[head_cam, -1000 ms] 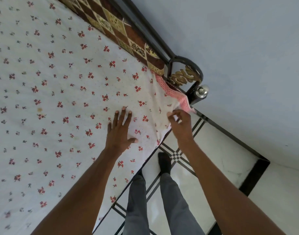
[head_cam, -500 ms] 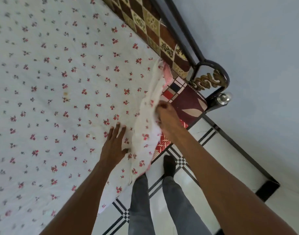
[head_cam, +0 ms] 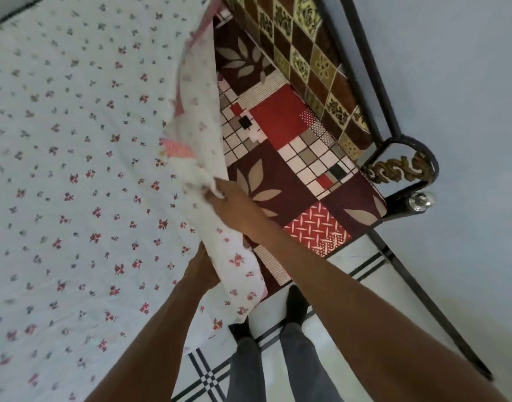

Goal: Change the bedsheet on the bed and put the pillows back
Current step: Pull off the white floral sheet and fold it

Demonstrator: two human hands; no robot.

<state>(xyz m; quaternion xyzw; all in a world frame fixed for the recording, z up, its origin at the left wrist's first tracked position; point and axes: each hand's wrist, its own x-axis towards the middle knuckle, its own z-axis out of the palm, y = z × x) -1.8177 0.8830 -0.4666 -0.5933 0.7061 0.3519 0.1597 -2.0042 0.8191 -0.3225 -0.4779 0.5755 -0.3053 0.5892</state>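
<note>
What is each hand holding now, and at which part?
The right hand grips the floral bedsheet at its peeled-back corner edge. The left hand is hidden under the fold, so its hold cannot be told.

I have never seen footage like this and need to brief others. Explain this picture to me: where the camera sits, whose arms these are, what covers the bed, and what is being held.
The camera is worn on a person's head, looking down past their own arms and legs. No machine is involved. The right hand grips a corner of the white floral bedsheet, lifted off the bed. That uncovers the patchwork mattress in red, maroon and white. The left hand is mostly hidden under the lifted sheet, so its grip cannot be seen. The black metal bed frame stands against a pale wall.
</note>
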